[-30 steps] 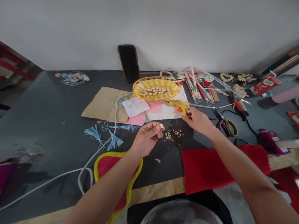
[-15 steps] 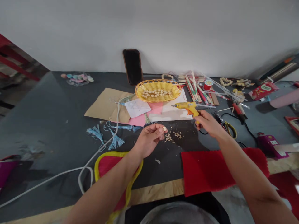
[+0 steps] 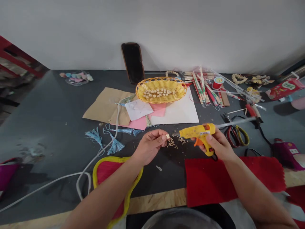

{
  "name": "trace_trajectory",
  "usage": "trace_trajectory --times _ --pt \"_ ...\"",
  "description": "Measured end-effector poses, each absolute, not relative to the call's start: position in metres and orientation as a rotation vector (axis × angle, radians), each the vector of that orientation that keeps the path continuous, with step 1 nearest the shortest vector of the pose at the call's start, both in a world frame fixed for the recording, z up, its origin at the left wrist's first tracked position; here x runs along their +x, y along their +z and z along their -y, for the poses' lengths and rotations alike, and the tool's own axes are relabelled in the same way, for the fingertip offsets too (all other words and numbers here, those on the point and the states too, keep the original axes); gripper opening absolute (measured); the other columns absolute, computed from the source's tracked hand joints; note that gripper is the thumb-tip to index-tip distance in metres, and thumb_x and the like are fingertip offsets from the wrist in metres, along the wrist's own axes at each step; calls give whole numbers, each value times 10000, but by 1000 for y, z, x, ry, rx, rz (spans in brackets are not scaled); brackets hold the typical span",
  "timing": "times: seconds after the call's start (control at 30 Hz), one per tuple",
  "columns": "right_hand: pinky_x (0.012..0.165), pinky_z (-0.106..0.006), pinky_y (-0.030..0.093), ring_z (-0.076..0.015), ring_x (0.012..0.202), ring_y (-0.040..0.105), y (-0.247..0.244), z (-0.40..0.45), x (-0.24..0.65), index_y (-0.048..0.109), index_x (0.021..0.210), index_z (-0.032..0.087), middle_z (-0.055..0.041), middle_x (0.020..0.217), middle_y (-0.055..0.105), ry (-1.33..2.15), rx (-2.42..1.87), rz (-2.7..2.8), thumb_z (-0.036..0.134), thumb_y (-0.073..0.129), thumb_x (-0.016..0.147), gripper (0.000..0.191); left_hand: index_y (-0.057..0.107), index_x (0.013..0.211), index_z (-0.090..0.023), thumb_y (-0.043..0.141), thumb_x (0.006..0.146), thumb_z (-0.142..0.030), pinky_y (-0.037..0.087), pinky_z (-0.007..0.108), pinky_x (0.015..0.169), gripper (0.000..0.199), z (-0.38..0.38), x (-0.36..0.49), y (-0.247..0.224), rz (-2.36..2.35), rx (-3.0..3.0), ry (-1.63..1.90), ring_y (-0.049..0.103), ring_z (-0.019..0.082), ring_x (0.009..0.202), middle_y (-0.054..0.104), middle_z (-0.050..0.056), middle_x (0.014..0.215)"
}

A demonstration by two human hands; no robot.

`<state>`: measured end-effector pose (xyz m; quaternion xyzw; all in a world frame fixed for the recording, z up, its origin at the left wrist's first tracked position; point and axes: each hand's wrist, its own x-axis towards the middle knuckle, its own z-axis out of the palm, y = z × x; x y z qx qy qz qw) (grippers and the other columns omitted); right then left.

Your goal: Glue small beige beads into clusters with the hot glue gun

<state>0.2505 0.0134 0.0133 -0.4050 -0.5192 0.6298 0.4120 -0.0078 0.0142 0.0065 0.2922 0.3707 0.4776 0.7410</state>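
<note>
Between the thumb and fingertips of my left hand is a small cream-coloured piece. My right hand is wrapped round the handle of a yellow glue gun, whose nozzle points left at the piece, a short gap away. A clear glue stick sticks out of the gun's back. Small pale beads lie scattered on the dark table under the nozzle. Behind them, a yellow woven basket holds several small cream-coloured clusters.
Brown paper, white paper and blue tassels lie left and ahead. A phone leans on the wall. Scissors are right of the gun, red felt in front. A white cable crosses the left side.
My right hand has brought the glue gun down and nearer, its nozzle now close to the piece. My left hand has stayed nearly in place, still pinching it.
</note>
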Motion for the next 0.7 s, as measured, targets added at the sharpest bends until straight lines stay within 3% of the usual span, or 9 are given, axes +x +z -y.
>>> trace_trajectory --times 0.2,0.43,0.7 --pt "588 -357 587 -168 630 645 18 -7 252 426 1176 292 -58 863 690 1454 -987 1393 518 489 935 336 715 704 -140 832 655 -334 348 237 575 232 -13 -7 7 -888 654 1029 451 89 583 580 3 652" --pt "575 -282 543 -151 672 627 17 0 245 377 1221 282 -41 835 671 1371 -960 1464 435 514 948 342 721 716 -138 821 675 -320 346 215 560 211 -13 -8 6 -887 673 1033 471 79 589 600 6 673" --pt "566 -271 512 -148 657 601 13 0 244 379 1210 259 -43 832 667 1394 -1029 1536 467 495 947 355 712 719 -139 807 694 -337 346 229 572 220 -12 -7 6 -859 694 1032 475 84 597 601 4 670"
